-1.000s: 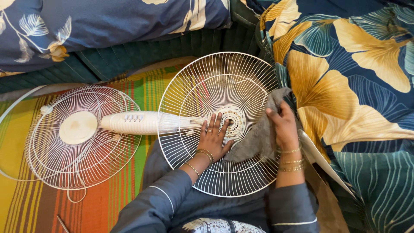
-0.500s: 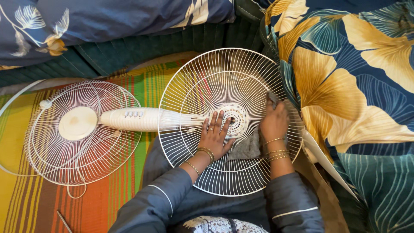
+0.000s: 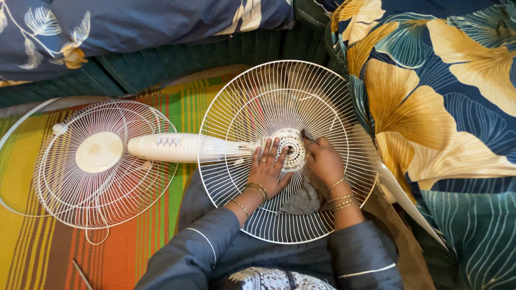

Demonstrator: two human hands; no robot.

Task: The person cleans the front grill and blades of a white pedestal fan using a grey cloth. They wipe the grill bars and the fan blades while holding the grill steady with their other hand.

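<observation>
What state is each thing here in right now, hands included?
Round fan grille: detached, lying on the person's lap.
Grey cloth: crumpled under the right hand, against the grille.
Left hand: flat, fingers spread, pressing the grille beside its hub.
Right hand: closed on the cloth at the hub.
Second grille: detached, flat on the striped mat.
Fan body: lying on its side.

White round wire fan guard (image 3: 279, 107), lying flat across lap, grey cloth (image 3: 301, 200) on it
</observation>
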